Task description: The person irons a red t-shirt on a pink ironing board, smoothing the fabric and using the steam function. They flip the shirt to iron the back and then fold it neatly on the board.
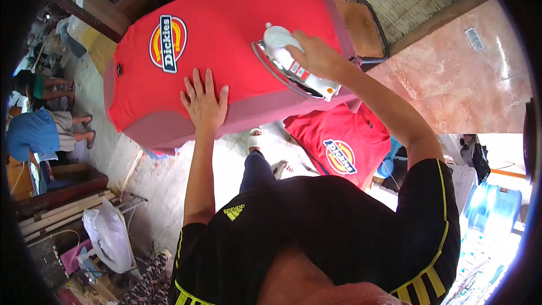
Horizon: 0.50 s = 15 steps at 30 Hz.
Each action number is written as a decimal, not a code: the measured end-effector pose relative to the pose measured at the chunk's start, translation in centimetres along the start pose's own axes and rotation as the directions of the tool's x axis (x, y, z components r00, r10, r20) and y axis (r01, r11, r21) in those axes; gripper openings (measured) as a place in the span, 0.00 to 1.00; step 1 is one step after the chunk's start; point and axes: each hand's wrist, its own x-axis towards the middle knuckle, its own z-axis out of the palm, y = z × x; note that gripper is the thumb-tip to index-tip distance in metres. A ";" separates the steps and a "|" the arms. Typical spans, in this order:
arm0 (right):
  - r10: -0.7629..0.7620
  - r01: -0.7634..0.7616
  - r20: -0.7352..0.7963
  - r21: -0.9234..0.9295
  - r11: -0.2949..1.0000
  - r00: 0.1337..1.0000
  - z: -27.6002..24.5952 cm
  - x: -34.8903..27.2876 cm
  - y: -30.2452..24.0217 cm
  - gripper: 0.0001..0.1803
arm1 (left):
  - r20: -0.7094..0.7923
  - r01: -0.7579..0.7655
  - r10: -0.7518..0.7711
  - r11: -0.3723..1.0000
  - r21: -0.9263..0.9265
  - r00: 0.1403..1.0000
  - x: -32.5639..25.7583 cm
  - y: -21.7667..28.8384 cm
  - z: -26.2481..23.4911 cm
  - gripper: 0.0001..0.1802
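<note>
A red T-shirt (226,28) with a round printed logo lies spread over a padded ironing board (164,131), whose dull maroon cover shows along the near edge. My left hand (205,103) rests flat on the shirt near the board's close edge, fingers apart and holding nothing. Closed round the handle of a white clothes iron (280,42) is my right hand (316,55). The iron sits on the right part of the shirt, its soleplate edge showing on the left. My palm hides part of the handle.
Another red shirt (339,141) with the same logo lies below the board at right. A pinkish marbled panel (463,73) and a dark-framed chair (361,25) stand to the right. Far left, a person in blue (34,133) bends over. A white plastic bag (107,234) sits lower left.
</note>
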 end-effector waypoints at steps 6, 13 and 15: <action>0.198 -0.237 -0.258 -0.132 0.962 0.946 -4.0 8.3 6.6 0.29 | 0.038 -0.030 0.031 0.999 -0.026 0.999 -0.1 0.3 -0.7 0.36; -0.087 -0.173 -0.331 -0.678 0.714 0.940 -11.0 21.8 23.5 0.26 | 0.189 -0.138 0.153 0.986 -0.093 0.970 0.8 1.1 -1.9 0.34; 0.066 -0.278 -0.455 -0.415 0.866 0.888 -9.8 23.9 24.1 0.26 | 0.230 -0.161 0.181 0.981 -0.104 0.956 0.9 0.7 -1.7 0.34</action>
